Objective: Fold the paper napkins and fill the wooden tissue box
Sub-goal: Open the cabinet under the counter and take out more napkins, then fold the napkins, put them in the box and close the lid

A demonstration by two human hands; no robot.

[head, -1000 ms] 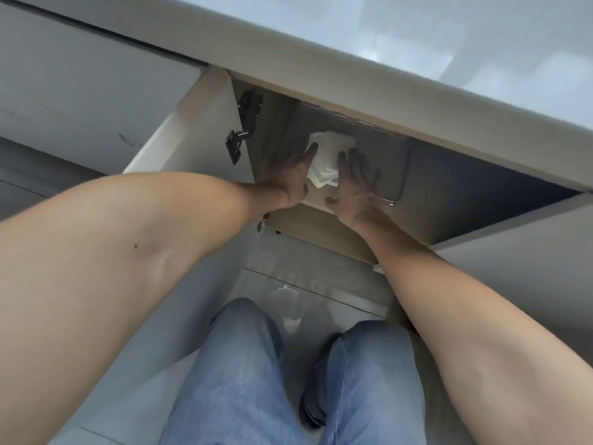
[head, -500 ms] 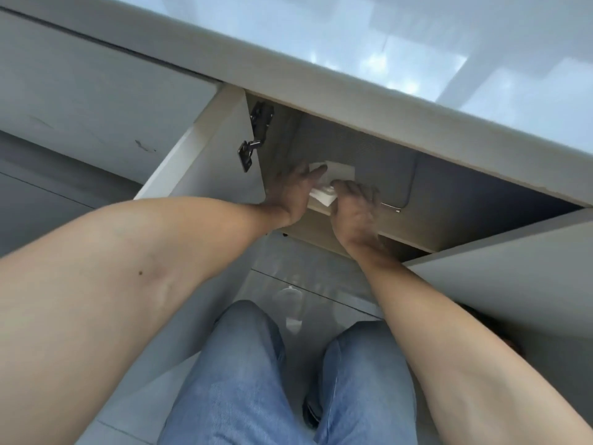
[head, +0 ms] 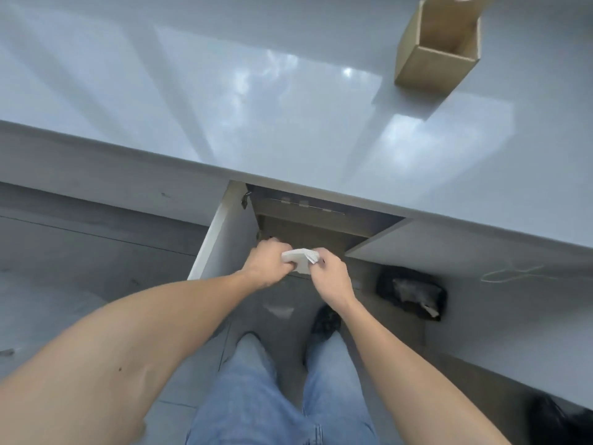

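Both hands held a small stack of white napkins [head: 300, 260] between them, in front of the open cabinet [head: 308, 229] below the surface [head: 224, 101]. The left hand [head: 268, 266] gripped the stack's left end, its fingers curled round the paper, and the right hand [head: 329, 274] pinched the right end, where the edges of the sheets fanned out a little. The stack sat just outside the cabinet's mouth, lower than the surface edge and above the floor [head: 80, 252]. The cabinet's left door [head: 221, 239] stood swung out toward the person, with a metal hinge [head: 245, 200] showing at its upper corner, and the inside of the cabinet was dark brown. On the far right of the glossy white surface stood the wooden box [head: 438, 49], open at the top, well apart from the hands and the napkins; how much lay inside it could not be told. To the right of the hands, under the surface, a black bag [head: 410, 293] sat on the floor with something pale in it. The person's legs in blue jeans [head: 256, 396] and a dark shoe [head: 325, 322] showed below the forearms.
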